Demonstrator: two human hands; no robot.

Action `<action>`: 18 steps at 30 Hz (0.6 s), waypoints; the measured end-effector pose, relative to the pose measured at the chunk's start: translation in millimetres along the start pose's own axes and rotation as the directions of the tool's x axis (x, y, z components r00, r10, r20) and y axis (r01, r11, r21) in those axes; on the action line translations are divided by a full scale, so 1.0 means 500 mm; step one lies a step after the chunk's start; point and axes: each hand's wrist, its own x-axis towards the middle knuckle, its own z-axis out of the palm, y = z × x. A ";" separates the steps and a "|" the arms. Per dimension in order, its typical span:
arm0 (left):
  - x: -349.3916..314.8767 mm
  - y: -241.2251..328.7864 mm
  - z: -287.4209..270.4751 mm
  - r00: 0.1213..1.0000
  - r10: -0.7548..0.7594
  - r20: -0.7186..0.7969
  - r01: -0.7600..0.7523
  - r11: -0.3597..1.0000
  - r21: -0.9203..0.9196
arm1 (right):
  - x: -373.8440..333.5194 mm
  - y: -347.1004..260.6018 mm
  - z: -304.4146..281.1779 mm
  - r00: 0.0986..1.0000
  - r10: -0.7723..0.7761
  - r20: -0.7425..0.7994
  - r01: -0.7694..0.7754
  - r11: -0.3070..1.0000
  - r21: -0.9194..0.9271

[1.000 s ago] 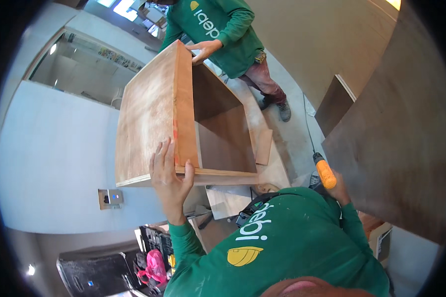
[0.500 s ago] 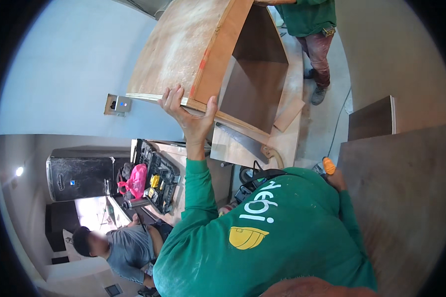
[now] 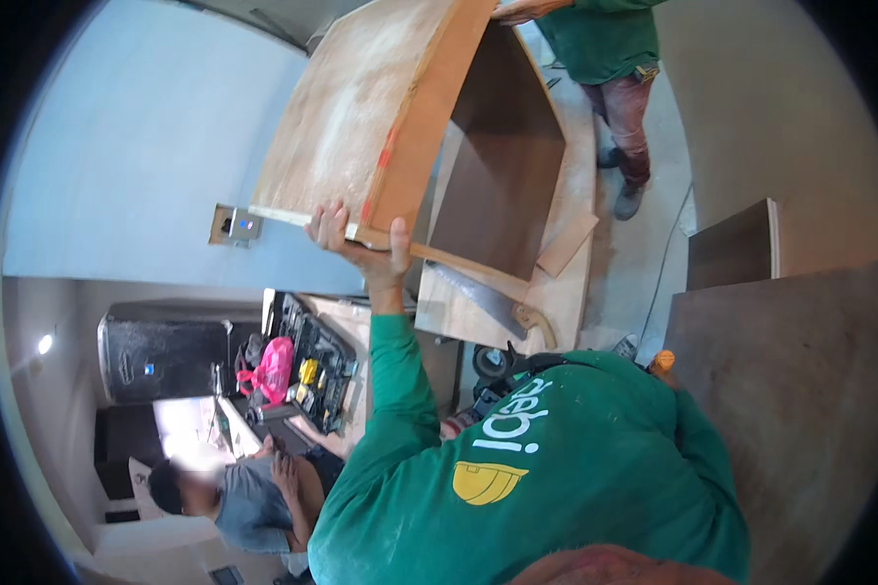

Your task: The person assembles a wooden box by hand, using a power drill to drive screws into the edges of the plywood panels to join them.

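Steady box [image 3: 361, 107], left hand [image 3: 369, 255] clamped on near corner, right hand [image 3: 665, 375] around orange tool [image 3: 663, 358]; mind saw [image 3: 490, 300] at near edge of surface [image 3: 563, 300].

Wooden box [image 3: 361, 117]: your left hand [image 3: 379, 261] grips its near corner. Orange tool [image 3: 663, 358]: in your right hand [image 3: 666, 373]. Handsaw [image 3: 483, 300]: flat on the table [image 3: 568, 302]. Co-worker's hand [image 3: 527, 10]: at the box's far end.

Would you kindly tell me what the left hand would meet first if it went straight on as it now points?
The left hand would meet the wooden box first, since it appears to hold that box's near corner, though the exact depth is hard to judge.
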 end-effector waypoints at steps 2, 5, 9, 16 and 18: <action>0.007 0.005 0.028 0.999 0.004 -0.046 -0.007 0.998 -0.068 | -0.024 0.019 -0.006 0.998 0.037 -0.043 -0.035 0.998 0.056; 0.006 0.008 0.030 0.998 0.001 -0.064 -0.007 0.996 -0.088 | -0.062 0.033 -0.020 0.995 0.078 -0.060 -0.071 0.993 0.097; 0.006 0.019 0.034 0.998 -0.025 -0.057 0.021 0.997 -0.073 | -0.103 0.051 -0.031 0.989 0.118 -0.086 -0.105 0.983 0.149; 0.011 0.026 0.019 0.999 -0.030 -0.018 0.030 1.000 -0.001 | -0.117 0.061 -0.027 0.986 0.136 -0.100 -0.114 0.975 0.192; 0.014 0.030 0.018 0.999 -0.034 -0.027 0.033 0.999 -0.016 | -0.109 0.056 -0.019 0.987 0.128 -0.101 -0.105 0.972 0.209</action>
